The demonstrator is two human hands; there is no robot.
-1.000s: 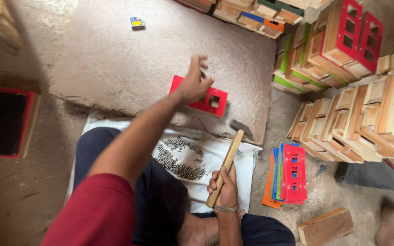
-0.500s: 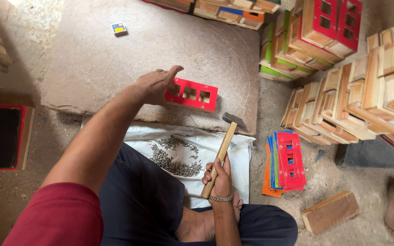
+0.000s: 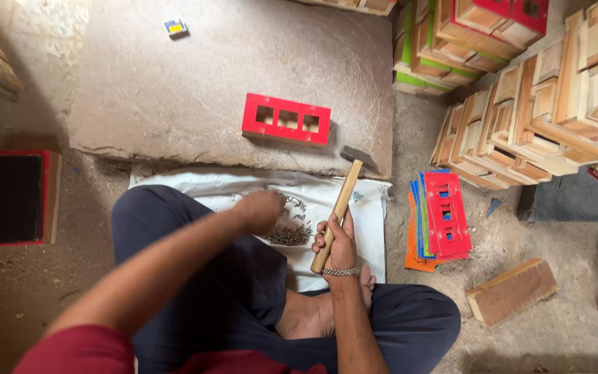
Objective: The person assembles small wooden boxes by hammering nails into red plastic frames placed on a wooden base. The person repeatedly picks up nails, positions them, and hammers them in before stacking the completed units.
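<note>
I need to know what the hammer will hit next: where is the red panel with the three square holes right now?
In the head view, the red panel lies flat on the grey stone slab, just left of the hammer head.

A pile of nails (image 3: pixel 286 223) lies on the cloth (image 3: pixel 365 208), the slab (image 3: pixel 174 90) beyond it.

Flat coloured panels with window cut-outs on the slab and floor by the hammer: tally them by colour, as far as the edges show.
Red, lying alone on the stone slab: 1 red panel
Red, on top of the stack: 1
Blue edge: at least 1
Green edge: at least 1
Orange, at the bottom: at least 1
Total: at least 5; the stack's hidden layers cannot be counted exactly.
</note>
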